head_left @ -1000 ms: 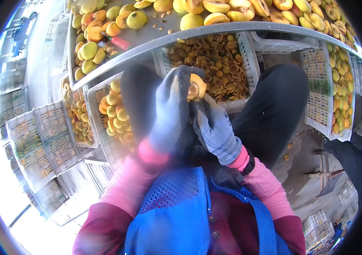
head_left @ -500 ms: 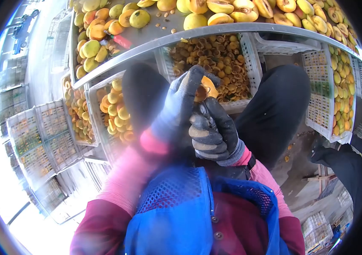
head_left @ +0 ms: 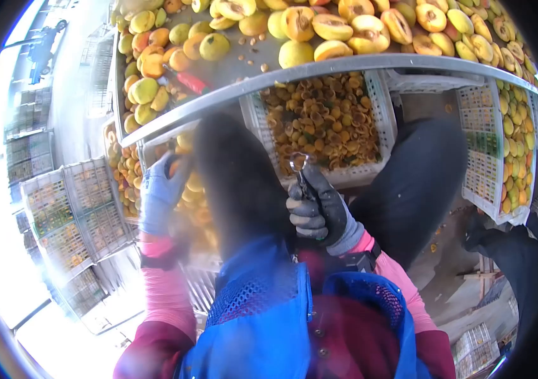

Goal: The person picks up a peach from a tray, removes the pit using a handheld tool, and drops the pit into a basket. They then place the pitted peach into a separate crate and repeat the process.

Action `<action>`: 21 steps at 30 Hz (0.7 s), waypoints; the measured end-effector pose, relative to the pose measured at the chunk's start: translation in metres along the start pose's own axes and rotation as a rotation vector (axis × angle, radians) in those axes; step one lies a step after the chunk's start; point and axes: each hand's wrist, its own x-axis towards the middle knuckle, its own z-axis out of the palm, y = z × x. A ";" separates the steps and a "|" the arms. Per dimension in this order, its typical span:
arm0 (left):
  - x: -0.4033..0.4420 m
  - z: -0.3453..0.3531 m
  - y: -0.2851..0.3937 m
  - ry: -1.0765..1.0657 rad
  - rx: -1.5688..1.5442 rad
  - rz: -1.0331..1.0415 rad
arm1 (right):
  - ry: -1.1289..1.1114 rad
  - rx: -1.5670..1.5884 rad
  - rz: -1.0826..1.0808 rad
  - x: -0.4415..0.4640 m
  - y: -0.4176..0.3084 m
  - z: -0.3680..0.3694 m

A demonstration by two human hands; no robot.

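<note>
My right hand (head_left: 316,211), in a grey and black glove, is wrapped round a metal ring-headed tool (head_left: 299,165), its loop pointing up over my lap. Out to the left, my gloved left hand (head_left: 165,189) hovers over a crate of halved yellow fruit (head_left: 194,205). Its fingers are curled near an orange piece, and blur hides whether they grip it. Between my knees stands a white crate (head_left: 384,117) with small brown-orange fruit scraps (head_left: 326,120).
A metal table edge (head_left: 357,62) crosses in front, with halved fruit (head_left: 370,33) and a red-handled tool (head_left: 190,82) behind it. Fruit crates stand at left (head_left: 70,211) and right (head_left: 480,145). Another person's dark-clothed leg (head_left: 521,252) is at far right.
My left hand has left my right hand and moved left to the fruit crate. The fruit piece held between my hands is gone from there. The ring-headed tool is now exposed in my right hand.
</note>
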 end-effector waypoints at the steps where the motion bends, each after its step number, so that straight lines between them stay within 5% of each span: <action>1: 0.003 -0.013 -0.009 -0.064 0.482 -0.056 | 0.065 -0.068 -0.020 0.001 0.001 0.004; 2: 0.013 -0.019 -0.024 -0.152 0.701 -0.146 | 0.174 -0.130 -0.059 0.003 0.001 0.012; 5: 0.037 -0.030 0.032 0.103 0.177 -0.025 | 0.245 -0.161 -0.072 0.009 -0.003 0.008; 7: 0.072 -0.023 0.064 0.248 0.071 0.262 | 0.288 -0.094 -0.104 0.015 -0.004 0.000; 9: 0.107 -0.014 0.109 0.491 0.178 0.489 | 0.366 -0.092 -0.168 0.018 -0.006 0.000; 11: 0.158 0.007 0.118 0.416 0.501 0.396 | 0.482 -0.151 -0.253 0.017 -0.007 0.006; 14: 0.197 0.022 0.119 0.574 0.625 0.469 | 0.564 -0.226 -0.336 0.015 -0.016 0.013; 17: 0.170 0.000 0.132 -0.113 -0.349 0.276 | 0.521 -0.243 -0.408 0.010 -0.022 0.018; 18: 0.140 0.003 0.140 -0.116 -0.794 0.288 | 0.414 -0.280 -0.441 0.008 -0.024 0.033; 19: 0.124 0.003 0.141 -0.088 -0.657 0.281 | 0.310 -0.316 -0.470 0.003 -0.023 0.057; 21: 0.071 0.022 0.152 -0.115 -0.860 0.267 | 0.194 -0.440 -0.430 -0.001 -0.020 0.074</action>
